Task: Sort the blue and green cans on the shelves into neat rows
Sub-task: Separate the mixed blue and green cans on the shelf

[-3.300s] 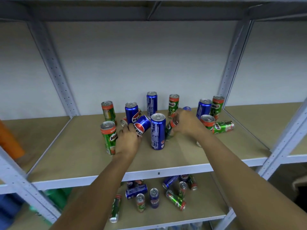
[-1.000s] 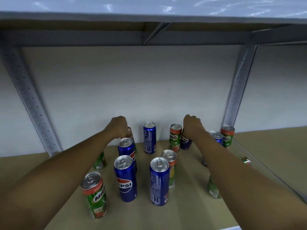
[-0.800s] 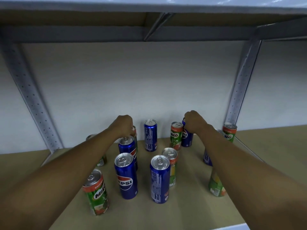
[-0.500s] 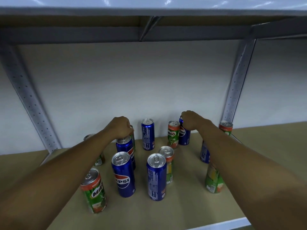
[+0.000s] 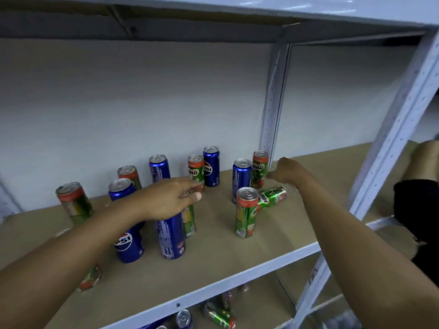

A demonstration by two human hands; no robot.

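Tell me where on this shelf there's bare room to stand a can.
The shelf board is bare along its front edge, in front of the upright green can. It is also bare right of the lying green can, under the right hand. Cans crowd the middle and back, around the left hand.

Both forearms are bare to the frame's edge, the left hand (image 5: 166, 200) and right hand (image 5: 286, 170) ungloved.
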